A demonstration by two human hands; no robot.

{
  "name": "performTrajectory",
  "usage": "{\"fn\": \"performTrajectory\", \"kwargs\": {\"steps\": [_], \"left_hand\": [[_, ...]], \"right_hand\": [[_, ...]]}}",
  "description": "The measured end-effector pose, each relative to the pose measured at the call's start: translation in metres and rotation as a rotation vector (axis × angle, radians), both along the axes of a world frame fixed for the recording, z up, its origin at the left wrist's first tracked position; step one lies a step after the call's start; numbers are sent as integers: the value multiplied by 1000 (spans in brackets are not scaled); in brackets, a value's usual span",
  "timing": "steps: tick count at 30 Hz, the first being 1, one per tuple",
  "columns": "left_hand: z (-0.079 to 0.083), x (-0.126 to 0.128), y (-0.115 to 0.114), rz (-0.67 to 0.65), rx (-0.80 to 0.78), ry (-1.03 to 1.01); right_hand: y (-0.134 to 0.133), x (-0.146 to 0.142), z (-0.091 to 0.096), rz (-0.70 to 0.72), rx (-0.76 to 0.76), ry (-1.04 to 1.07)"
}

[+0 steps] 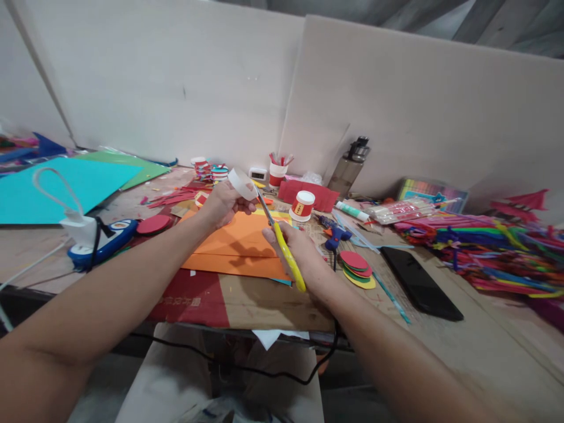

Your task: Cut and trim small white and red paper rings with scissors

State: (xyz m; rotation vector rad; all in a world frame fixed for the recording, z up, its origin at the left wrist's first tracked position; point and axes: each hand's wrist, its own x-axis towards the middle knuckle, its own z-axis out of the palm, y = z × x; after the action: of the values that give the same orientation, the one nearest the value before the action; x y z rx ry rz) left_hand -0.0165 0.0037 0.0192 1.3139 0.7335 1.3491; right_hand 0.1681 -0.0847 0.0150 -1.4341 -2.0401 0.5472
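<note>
In my left hand [227,202] is a curved white paper strip [242,184], pinched between the fingers above the orange sheets. My right hand [297,247] grips yellow-handled scissors [288,255], whose blades point up and away, right beside the strip's edge. Whether the blades touch the paper I cannot tell. Below both hands lie orange paper sheets [229,244] on a cardboard surface. Just beyond my right hand stands a small red and white paper cup [303,205].
A blue glue gun [338,234], stacked coloured paper circles [356,269] and a black phone [420,282] lie to the right. Pipe cleaners [489,252] spread further right. A bottle [351,167] leans at the back. On the left are a blue power strip [102,245] and turquoise sheets [66,188].
</note>
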Motion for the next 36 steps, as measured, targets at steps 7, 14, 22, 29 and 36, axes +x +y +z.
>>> {"fn": "performTrajectory", "kwargs": {"steps": [7,14,22,29,36], "left_hand": [[-2,0,1,-41,-21,17],[1,0,-1,-41,-47,-6],[0,-2,1,-40,-43,-6],[4,-1,-1,4,4,-22],[10,5,-12,-7,-26,16]], "right_hand": [[2,2,-1,5,8,-16],[2,1,-2,-4,16,9],[2,1,-3,-2,-8,21],[2,1,-1,-4,20,-35],[4,3,-2,4,36,-26]]}}
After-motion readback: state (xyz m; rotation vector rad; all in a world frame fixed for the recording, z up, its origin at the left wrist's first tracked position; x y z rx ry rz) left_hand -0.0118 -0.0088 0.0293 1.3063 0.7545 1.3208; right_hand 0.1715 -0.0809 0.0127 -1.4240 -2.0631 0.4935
